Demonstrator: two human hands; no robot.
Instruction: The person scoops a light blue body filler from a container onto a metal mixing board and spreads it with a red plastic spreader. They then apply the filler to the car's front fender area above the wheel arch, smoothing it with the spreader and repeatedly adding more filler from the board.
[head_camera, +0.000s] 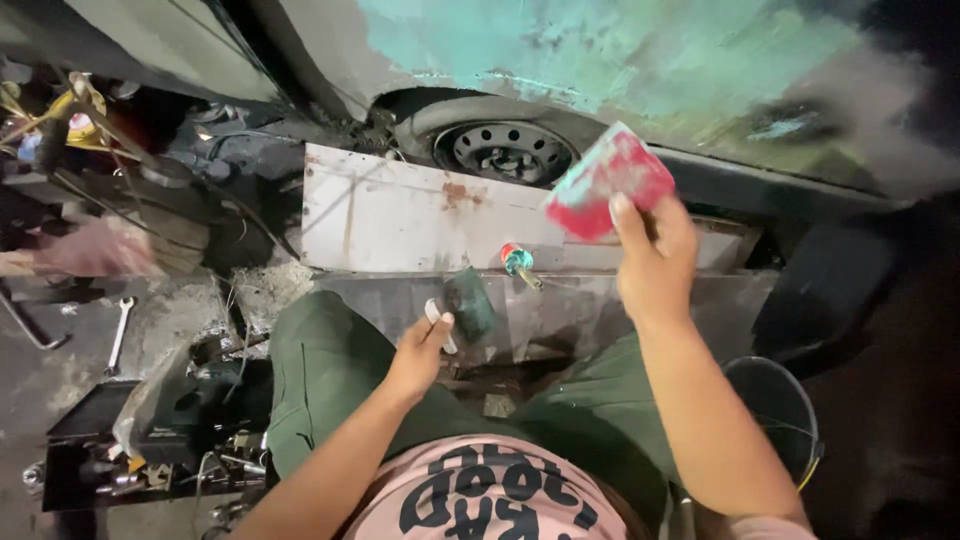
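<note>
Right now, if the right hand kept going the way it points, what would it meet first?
The right hand, holding a red sheet, points up toward the teal-patched car panel; that panel likely comes first, though depth is unclear.

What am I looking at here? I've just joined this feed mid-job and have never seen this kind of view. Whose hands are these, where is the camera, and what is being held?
There is no machine: one camera sits on a person's head and looks down at their own lap and bare hands. The right hand is raised and holds a red, blurred sheet or pad in front of a car body smeared with green filler. The left hand holds a small white-handled tool with a dark green blade. Before the knees lies a rusty metal plate with a screwdriver on it; behind it is a wheel. On the floor to the left lie a wrench and a tool tray. A dark bucket stands at right.
</note>
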